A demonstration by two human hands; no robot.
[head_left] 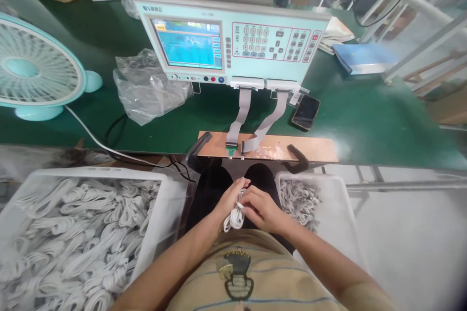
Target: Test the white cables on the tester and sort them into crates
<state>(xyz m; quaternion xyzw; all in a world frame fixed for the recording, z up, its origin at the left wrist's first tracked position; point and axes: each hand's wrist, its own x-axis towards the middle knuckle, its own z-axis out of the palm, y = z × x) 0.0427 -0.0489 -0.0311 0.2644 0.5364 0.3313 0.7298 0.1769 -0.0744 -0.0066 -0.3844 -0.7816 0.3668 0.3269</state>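
Note:
A coiled white cable [234, 219] is held between my two hands above my lap. My left hand [230, 198] is closed around the coil from the left side. From the right, my right hand [260, 205] pinches at the coil's middle, where a narrow band seems to cross it. The cable's loops hang below my fingers toward my shirt, and its ends are hidden in my hands. Just beyond, at the table edge, two small connectors [231, 151] stick out from a copper-coloured board [272, 148].
Flat grey ribbon cables [239, 116] link the board to a tester with a screen [233, 41]. Black clamps [298, 158] hold the board. Bins of coiled cables stand left [155, 214] and right [345, 199]. A fan [40, 65], plastic bag [146, 90] and phone [305, 112] are on the table.

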